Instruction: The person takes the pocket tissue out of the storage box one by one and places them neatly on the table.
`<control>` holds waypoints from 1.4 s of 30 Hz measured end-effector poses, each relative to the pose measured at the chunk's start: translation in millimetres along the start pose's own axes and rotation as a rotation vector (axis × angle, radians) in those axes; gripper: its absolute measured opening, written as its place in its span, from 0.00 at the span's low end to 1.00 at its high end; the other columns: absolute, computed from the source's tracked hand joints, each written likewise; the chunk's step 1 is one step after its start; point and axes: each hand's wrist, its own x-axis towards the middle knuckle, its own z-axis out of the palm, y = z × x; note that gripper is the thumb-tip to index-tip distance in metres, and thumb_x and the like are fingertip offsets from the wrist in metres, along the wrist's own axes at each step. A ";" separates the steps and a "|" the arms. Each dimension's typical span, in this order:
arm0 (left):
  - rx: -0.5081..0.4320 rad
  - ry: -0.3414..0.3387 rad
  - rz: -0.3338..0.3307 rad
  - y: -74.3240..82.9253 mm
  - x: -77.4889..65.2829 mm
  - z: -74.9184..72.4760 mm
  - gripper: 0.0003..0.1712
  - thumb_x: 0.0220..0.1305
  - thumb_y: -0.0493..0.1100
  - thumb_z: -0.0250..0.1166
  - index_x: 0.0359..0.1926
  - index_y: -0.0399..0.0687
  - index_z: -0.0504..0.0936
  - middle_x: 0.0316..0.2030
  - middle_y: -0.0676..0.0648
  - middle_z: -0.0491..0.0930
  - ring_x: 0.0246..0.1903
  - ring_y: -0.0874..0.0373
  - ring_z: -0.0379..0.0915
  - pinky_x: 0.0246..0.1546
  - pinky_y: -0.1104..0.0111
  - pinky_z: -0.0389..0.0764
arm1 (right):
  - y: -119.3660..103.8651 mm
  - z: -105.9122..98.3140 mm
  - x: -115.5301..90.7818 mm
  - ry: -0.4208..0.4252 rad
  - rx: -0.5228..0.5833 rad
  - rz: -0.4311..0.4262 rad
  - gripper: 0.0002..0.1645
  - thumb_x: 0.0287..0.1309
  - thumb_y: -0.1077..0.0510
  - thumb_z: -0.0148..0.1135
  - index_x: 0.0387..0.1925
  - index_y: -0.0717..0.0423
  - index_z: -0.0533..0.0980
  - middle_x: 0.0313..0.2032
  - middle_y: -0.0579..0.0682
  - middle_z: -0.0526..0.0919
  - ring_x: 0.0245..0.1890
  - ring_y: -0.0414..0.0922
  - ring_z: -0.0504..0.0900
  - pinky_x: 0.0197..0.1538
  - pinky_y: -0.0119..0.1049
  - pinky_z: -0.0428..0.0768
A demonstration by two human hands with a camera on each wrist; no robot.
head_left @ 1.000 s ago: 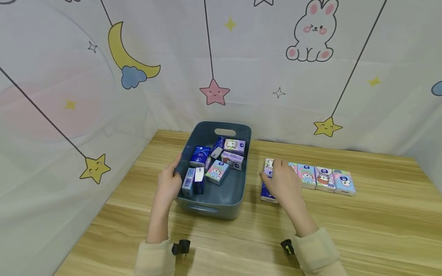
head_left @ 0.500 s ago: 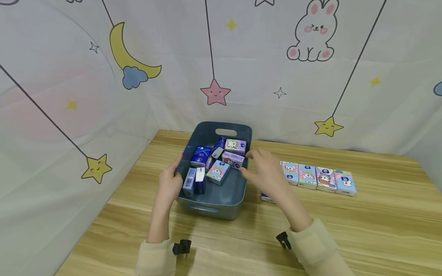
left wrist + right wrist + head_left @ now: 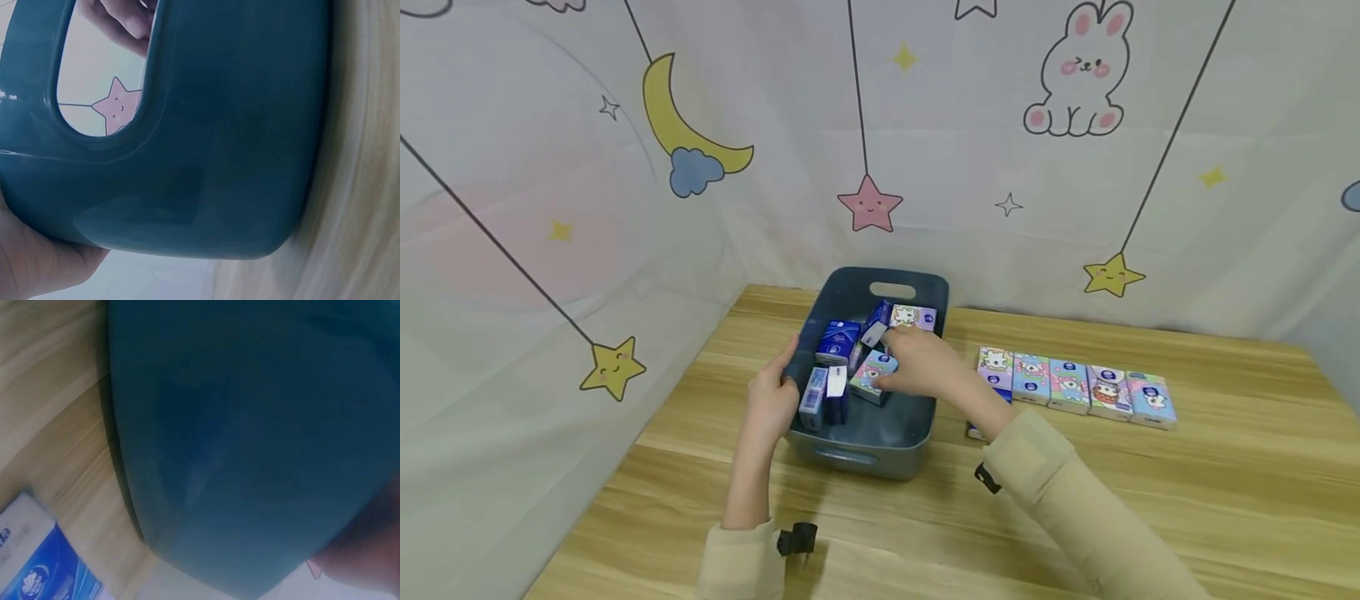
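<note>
Blue packet (image 3: 53, 572) cropped, right wrist view

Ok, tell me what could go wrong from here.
The right hand reaches into the tub, so its fingers may knock the tilted blue pack beside them. Its sleeve runs close to the blue pack on the table and might nudge it. The left hand is against the tub's side, so a careless push could slide it.

The left hand (image 3: 772, 400) is touching the bin (image 3: 887, 461); the right hand (image 3: 925, 362) is covering part of 1 cartoon packet (image 3: 868, 371) inside.
</note>
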 end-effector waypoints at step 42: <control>-0.015 0.003 0.020 1.5 -1.2 -0.2 0.37 0.61 0.27 0.41 0.72 0.50 0.60 0.71 0.39 0.59 0.71 0.43 0.52 0.70 0.50 0.57 | -10.6 30.6 45.1 -0.190 -0.252 0.089 0.23 0.45 0.40 0.71 0.35 0.53 0.82 0.48 0.55 0.81 0.48 0.52 0.78 0.49 0.48 0.79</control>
